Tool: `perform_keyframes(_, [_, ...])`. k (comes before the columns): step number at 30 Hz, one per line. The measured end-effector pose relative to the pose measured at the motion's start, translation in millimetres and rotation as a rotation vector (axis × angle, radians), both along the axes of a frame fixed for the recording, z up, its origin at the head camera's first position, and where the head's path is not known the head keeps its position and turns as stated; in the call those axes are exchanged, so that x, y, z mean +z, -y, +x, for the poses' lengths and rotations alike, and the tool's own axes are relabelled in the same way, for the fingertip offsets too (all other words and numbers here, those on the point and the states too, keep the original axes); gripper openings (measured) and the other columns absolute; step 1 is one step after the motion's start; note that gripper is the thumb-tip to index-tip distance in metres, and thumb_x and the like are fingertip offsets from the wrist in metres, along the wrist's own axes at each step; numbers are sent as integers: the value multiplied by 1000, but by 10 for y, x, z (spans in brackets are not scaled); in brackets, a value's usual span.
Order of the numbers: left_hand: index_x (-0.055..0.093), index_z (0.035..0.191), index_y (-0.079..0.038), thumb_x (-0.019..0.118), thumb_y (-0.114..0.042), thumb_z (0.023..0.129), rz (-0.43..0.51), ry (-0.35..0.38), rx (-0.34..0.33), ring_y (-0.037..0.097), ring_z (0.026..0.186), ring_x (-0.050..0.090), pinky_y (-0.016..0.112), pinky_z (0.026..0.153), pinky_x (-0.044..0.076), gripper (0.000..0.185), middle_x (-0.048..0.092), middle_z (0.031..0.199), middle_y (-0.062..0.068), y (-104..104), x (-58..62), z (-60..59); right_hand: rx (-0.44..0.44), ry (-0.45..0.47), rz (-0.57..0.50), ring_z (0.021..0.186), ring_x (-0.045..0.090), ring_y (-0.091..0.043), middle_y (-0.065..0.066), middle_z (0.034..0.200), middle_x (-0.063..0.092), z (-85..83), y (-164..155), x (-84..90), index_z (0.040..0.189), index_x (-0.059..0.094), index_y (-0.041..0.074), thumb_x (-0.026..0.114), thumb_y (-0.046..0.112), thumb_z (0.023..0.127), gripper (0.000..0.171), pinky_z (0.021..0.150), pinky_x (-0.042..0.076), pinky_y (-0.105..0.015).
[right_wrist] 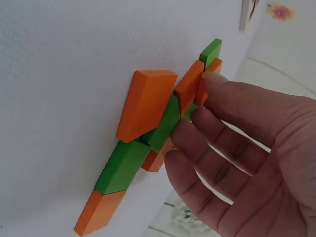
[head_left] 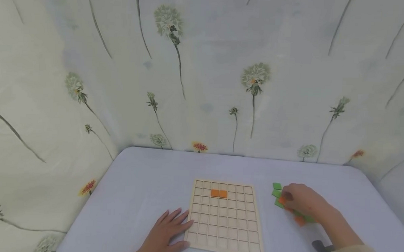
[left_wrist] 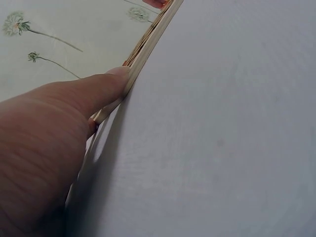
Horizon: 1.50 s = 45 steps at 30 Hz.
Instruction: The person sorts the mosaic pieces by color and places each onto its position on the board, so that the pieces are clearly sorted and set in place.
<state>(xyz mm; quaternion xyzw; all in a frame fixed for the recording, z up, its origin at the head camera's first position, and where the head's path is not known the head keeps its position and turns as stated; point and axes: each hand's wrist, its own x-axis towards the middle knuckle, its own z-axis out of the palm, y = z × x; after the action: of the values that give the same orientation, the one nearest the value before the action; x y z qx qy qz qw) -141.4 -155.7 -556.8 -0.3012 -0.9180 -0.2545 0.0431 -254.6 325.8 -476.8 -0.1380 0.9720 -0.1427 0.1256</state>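
A pale wooden grid board lies flat on the table, with two orange tiles side by side in its second row. My left hand rests flat beside it, fingers straight and touching the board's left edge; the thumb presses that edge. To the right of the board lies a small heap of green tiles and orange ones. My right hand is over the heap. In the right wrist view its thumb and fingers pinch one orange tile, next to a larger orange tile and a green tile.
The table wears a pale lavender cloth. Fabric printed with dandelions stands close behind and to both sides like walls. A dark wrist strap shows near my right sleeve.
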Motion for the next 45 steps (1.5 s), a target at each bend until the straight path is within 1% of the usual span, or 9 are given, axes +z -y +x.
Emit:
perform_keyframes(6, [61,149,-24,58,-57,102,-4,7,3,28,152,37,64,118,28,58,48,160,-1,20,-30,9,-19,-14,-7,91,65,-24,0,96,71,9,6,-1,104,74,5,83,13,85,22,89,56,-56])
perform_keyframes(12, [61,149,-23,58,-56,102,3,-26,4,28,152,37,56,120,25,57,48,160,-1,19,-51,-5,-17,-37,6,88,64,-23,1,94,69,6,14,20,102,73,7,84,14,84,23,84,57,-53])
perform_keyframes(18, [61,149,-22,58,-55,103,1,1,-5,30,151,38,62,120,27,57,48,161,0,26,1,6,-36,-1,0,85,58,-20,2,91,66,-12,13,27,102,71,8,83,15,84,23,80,55,-48])
perform_keyframes(25, [59,151,-24,57,-57,103,-10,18,-3,28,153,35,63,119,27,58,45,162,-2,31,-15,-10,-59,55,-47,76,51,-20,1,80,58,-4,-14,13,87,63,12,83,15,84,20,67,45,-38])
perform_keyframes(31, [59,151,-24,57,-58,103,-8,26,-7,28,153,35,65,120,26,59,45,163,-2,30,-9,-10,-139,111,-85,83,56,-21,1,88,65,10,-21,7,91,69,13,80,13,87,12,77,51,-43])
perform_keyframes(34, [59,150,-24,56,-58,103,-22,10,-8,28,152,36,63,119,27,59,46,162,-1,25,-4,-8,-120,86,-79,83,57,-21,2,89,66,13,-38,-2,94,71,12,78,13,89,9,79,53,-46])
perform_keyframes(39, [59,151,-24,56,-58,103,-26,29,-5,28,152,36,63,120,27,59,46,162,-2,24,12,-5,-59,45,-78,79,57,-17,4,85,66,18,-74,-5,92,72,14,74,17,95,5,75,52,-41])
perform_keyframes(43, [59,151,-24,56,-58,103,-18,46,-3,28,153,36,65,120,27,59,45,162,-2,24,17,-9,-10,15,-94,76,55,-15,6,81,66,34,-89,15,92,75,15,69,16,100,11,75,52,-40])
perform_keyframes(45, [59,151,-24,56,-59,103,-20,41,-2,28,153,36,65,119,27,59,45,162,-2,25,12,-9,19,-15,-99,79,58,-15,7,83,68,41,-95,27,94,77,15,69,15,100,11,79,55,-44])
